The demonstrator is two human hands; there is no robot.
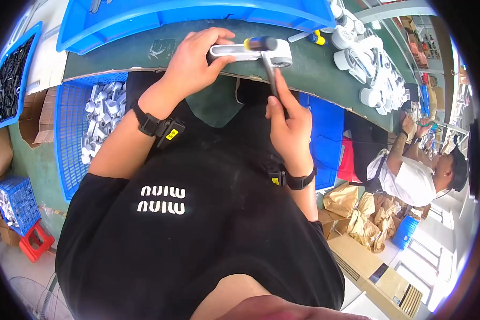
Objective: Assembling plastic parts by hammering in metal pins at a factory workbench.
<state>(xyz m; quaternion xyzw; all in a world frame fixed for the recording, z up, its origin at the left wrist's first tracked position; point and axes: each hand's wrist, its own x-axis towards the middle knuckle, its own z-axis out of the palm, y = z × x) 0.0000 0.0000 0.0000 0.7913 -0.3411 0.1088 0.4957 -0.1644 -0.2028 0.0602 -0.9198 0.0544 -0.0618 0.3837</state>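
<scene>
My left hand (197,61) grips the left end of a long white plastic part (283,52) with a slotted handle and a round, hollow right end. The part lies at the near edge of the green bench (154,53). My right hand (290,125) is closed around the grey handle of a small mallet (269,69), its index finger stretched along the handle. The mallet's black and yellow head is over the part, just left of the round end; whether it touches cannot be seen. Behind it on the bench rests a yellow and black tool (318,37).
A large blue bin (192,13) stands behind the work. White plastic parts (376,69) crowd the bench at right, with a co-worker (405,170) beyond. A blue crate (66,133) of white-grey pieces sits below left; a tray (10,80) of black pieces is farther left.
</scene>
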